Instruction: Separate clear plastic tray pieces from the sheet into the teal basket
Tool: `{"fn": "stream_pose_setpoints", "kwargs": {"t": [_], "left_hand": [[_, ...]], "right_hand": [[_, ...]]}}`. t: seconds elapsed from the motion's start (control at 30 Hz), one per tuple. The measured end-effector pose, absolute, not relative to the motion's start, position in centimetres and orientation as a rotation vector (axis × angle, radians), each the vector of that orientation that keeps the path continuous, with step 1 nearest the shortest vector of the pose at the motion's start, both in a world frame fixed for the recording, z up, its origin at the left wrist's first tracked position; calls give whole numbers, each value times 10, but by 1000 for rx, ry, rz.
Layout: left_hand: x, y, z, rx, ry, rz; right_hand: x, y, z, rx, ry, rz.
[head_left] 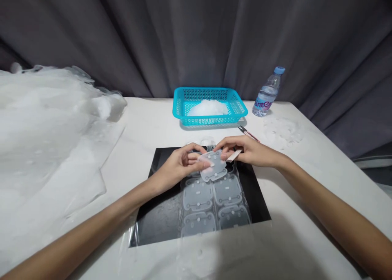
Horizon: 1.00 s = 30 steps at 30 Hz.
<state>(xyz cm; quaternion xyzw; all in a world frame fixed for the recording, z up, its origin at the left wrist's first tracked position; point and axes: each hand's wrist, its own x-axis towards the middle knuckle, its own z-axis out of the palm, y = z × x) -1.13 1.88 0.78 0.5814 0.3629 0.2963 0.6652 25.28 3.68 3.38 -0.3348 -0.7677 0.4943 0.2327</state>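
My left hand [179,165] pinches a small translucent plastic piece [213,167] by its left edge, just above a black mat [159,214]. From the other side, my right hand [245,149] grips the same piece with its fingertips and also holds a thin white strip [234,155]. Under the piece, a clear sheet of several similar square pieces [211,206] lies on the mat.
A turquoise basket [239,104] with white pieces stands at the back of the white table [306,214]. A water bottle [267,94] is to its right. Tweezers [247,133] lie behind my right hand. Heaped clear plastic [45,121] fills the left side.
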Motion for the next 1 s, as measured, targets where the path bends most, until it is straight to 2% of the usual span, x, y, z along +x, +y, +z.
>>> {"fn": "stream_pose_setpoints", "kwargs": {"t": [0.57,1.0], "left_hand": [[-17,18,-9,1523,802,835],[-14,18,-4,1503,894,845]], "right_hand": [[253,44,19,-987,-2020,1421],[255,43,20,-1010,-2107,1264]]}}
